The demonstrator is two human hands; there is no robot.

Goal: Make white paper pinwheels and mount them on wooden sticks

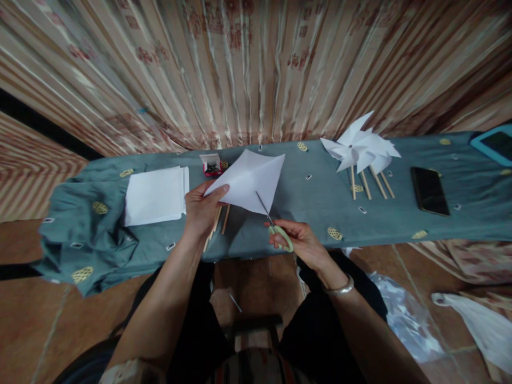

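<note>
My left hand [206,205] pinches the left corner of a white square of paper [250,176], holding it tilted above the table. In my right hand [298,240] is a pair of scissors [282,237] with light green handles, fingers through the loops. The blades lie at the paper's lower right corner and point in toward its middle. Below the paper, several wooden sticks [226,218] lie partly hidden. A small red box [212,166] with its lid up holds small dark pieces, just behind my left hand.
A stack of white paper [154,196] lies at the left. Several white paper pinwheels [362,146] on sticks are piled at the right, near a black phone [430,191] and a blue-edged device [496,144]. Curtains [256,74] hang behind the cloth-covered table [312,213].
</note>
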